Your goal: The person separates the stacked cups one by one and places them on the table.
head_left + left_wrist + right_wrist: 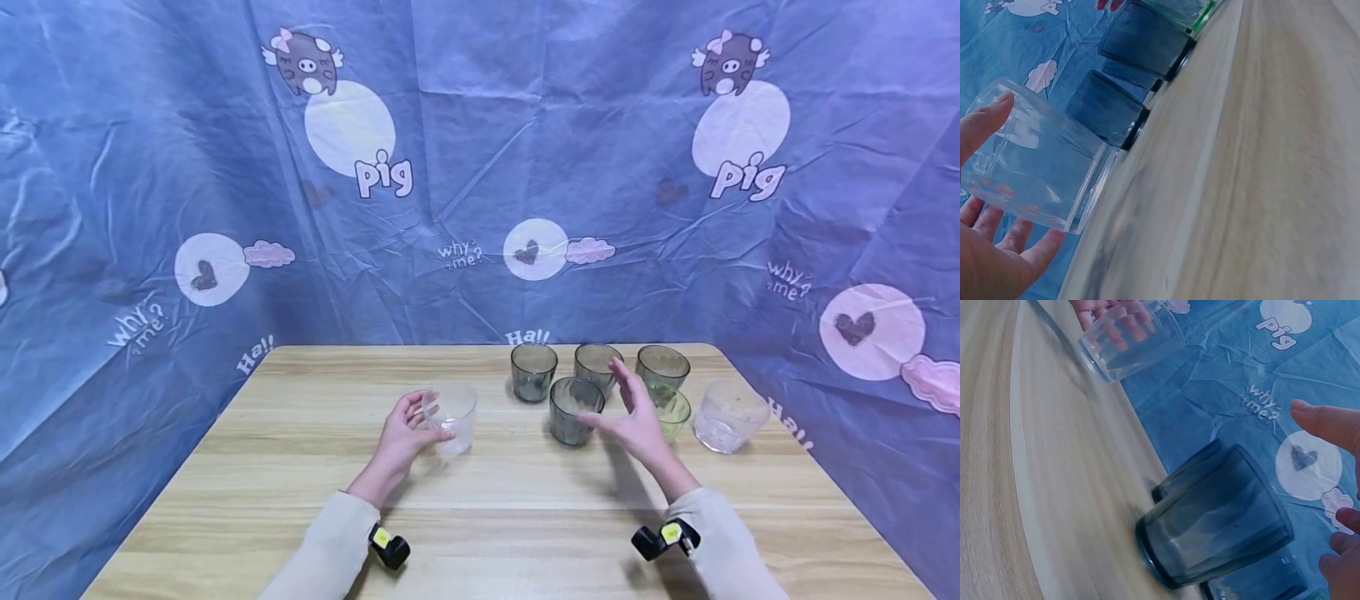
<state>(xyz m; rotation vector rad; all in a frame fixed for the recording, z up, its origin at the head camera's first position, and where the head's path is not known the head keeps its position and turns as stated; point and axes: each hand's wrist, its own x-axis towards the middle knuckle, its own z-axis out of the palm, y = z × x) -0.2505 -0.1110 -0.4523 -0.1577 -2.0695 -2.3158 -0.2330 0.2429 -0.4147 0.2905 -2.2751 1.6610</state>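
My left hand (pixel 397 440) holds a clear cup (pixel 461 415) left of the other cups, thumb on one side and fingers on the other. In the left wrist view this clear cup (pixel 1044 159) is upright relative to the table; whether its base touches the wood I cannot tell. My right hand (pixel 637 423) hovers beside a dark grey cup (pixel 573 421), thumb and fingers spread apart. In the right wrist view a gap shows between the thumb (pixel 1325 425) and that grey cup (pixel 1216 519). A green cup (pixel 675 408) is partly hidden behind the right hand.
Along the table's back edge stand three dark cups, a left one (pixel 533 375), a middle one (pixel 596 362) and a right one (pixel 663 363). Another clear cup (pixel 729 417) stands at the right. Blue printed cloth (pixel 480 167) hangs behind the wooden table (pixel 487 533).
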